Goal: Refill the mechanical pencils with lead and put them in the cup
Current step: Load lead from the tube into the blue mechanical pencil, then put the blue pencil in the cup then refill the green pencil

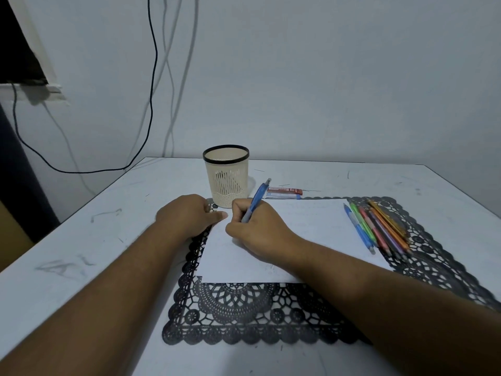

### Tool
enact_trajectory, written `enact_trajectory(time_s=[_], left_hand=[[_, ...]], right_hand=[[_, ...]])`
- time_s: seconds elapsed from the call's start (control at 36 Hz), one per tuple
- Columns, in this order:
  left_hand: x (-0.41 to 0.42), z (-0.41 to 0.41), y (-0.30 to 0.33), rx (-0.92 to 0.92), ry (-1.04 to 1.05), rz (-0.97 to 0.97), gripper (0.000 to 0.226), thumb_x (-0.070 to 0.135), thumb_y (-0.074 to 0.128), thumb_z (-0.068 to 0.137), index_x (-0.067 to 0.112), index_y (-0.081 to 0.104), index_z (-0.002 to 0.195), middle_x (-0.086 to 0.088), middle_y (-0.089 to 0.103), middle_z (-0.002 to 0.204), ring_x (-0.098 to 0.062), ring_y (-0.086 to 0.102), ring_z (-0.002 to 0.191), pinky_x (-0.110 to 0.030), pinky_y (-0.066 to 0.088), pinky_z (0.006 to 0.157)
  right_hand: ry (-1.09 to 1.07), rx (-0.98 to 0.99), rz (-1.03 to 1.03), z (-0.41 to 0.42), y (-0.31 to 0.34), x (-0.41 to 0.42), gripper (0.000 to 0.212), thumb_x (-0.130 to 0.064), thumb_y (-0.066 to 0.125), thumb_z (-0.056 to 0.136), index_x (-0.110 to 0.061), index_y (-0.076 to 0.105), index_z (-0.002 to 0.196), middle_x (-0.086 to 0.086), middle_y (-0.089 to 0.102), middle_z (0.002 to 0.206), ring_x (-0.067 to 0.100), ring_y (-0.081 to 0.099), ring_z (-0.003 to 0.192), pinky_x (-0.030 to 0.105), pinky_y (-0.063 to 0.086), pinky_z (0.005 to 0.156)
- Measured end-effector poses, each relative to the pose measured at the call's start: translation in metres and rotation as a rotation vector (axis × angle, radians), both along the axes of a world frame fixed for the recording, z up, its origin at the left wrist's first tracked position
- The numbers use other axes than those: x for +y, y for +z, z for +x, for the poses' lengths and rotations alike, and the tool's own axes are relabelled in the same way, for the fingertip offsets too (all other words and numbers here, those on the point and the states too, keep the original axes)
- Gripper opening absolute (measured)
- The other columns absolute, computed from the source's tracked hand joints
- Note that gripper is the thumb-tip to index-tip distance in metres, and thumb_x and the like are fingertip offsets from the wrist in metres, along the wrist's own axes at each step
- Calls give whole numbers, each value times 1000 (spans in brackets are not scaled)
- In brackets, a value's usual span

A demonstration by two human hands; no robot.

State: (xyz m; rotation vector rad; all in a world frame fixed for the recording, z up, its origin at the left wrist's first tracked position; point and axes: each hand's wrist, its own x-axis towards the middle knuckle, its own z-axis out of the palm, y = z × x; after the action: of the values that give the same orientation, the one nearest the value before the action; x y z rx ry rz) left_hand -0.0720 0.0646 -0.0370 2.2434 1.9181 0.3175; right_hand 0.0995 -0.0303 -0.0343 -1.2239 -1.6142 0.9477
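White table fills the frame; at centre, the right hand pinches a blue pencil tip-down on paper, the left hand resting flat with relaxed fingers. Press lightly, testing lead.

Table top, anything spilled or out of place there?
Yes. Thin loose leads lie scattered on the bare table beside the lead cases, behind the paper. Grey scuff marks smudge the left side.
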Motion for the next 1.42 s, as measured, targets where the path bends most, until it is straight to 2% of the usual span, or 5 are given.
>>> enact_trajectory(time_s=[0.42, 0.64, 0.86, 1.28, 1.42], left_hand=[[-14, -2, 27, -233, 75, 80, 51, 69, 66, 84, 23, 53, 99, 5, 68, 83, -12, 63, 81, -35, 51, 75], [-1, 16, 44, -810, -32, 13, 124, 48, 91, 70, 33, 7, 159, -5, 40, 156, -26, 48, 136, -40, 44, 102], [6, 35, 32, -972, -87, 30, 133, 31, 94, 71, 33, -3, 161, -2, 43, 158, -21, 45, 141, -41, 38, 115], [2, 30, 19, -1028, -180, 115, 111, 30, 88, 80, 32, 11, 161, 11, 52, 136, -8, 57, 118, -28, 44, 95], [5, 30, 17, -1019, -187, 119, 112, 29, 88, 80, 30, 11, 161, 28, 56, 122, 21, 57, 102, -13, 46, 84]], right_hand=[[-75, 458, -77, 71, 77, 22, 19, 0, 53, 91, -1, 70, 81, 18, 72, 81, 33, 71, 84, 36, 60, 88], [-150, 192, 22, 87, 116, 30, 15, 7, 64, 93, -4, 68, 102, 18, 71, 87, 31, 73, 77, 40, 63, 80], [-193, 334, 71, 71, 152, 45, 10, -10, 51, 104, -4, 58, 103, 21, 70, 100, 34, 74, 78, 42, 65, 82], [-221, -527, 381, 25, 129, 92, 25, -14, 82, 87, -17, 65, 106, -4, 58, 86, 12, 59, 72, 29, 51, 65], [-248, -710, 356, 13, 106, 101, 17, -28, 80, 88, -27, 65, 95, -8, 63, 93, 16, 63, 87, 32, 49, 71]])
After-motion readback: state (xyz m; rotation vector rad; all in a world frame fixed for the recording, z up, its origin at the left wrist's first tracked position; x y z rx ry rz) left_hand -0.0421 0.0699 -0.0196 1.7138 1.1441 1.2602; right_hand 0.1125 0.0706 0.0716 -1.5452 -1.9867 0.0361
